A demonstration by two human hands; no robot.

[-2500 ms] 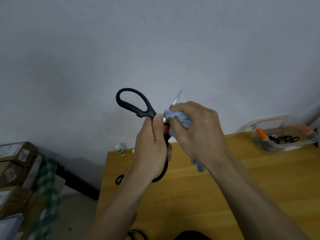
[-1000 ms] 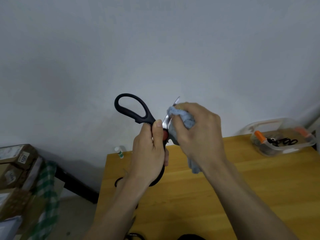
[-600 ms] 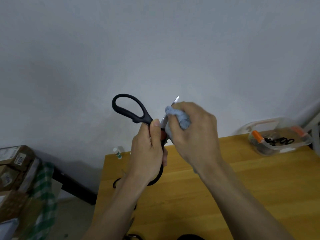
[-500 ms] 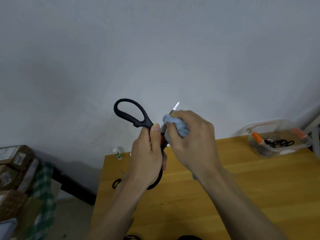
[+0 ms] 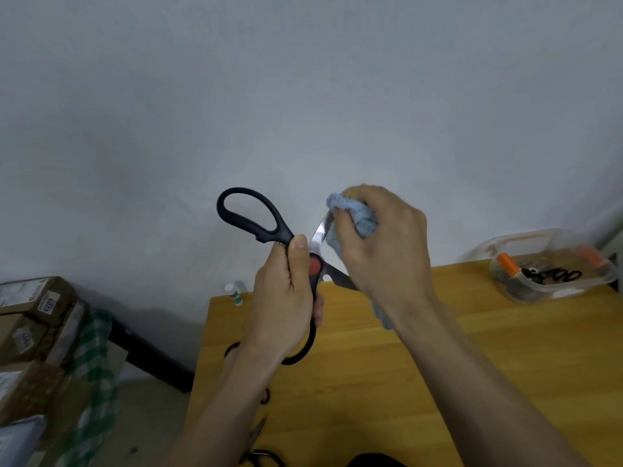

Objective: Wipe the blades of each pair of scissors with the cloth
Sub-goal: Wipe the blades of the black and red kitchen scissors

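Note:
I hold a large pair of black-handled scissors (image 5: 256, 222) with a red pivot up in front of the wall, blades spread apart. My left hand (image 5: 286, 291) grips the lower handle near the pivot. My right hand (image 5: 377, 244) grips a light blue cloth (image 5: 354, 214) bunched round the upper blade, covering its tip. The lower blade runs right, behind my right wrist. More black scissors (image 5: 236, 348) lie on the wooden table (image 5: 438, 365) under my left forearm, mostly hidden.
A clear plastic box (image 5: 553, 264) with orange clips holds black scissors at the table's far right. A small white bottle (image 5: 234, 293) stands at the table's far left corner. Cardboard boxes (image 5: 33, 315) and a green checked cloth (image 5: 91, 382) sit on the floor left.
My right hand has slid the cloth up along the upper blade, so the tip that showed before is now covered. The scissors have stayed held up in my left hand.

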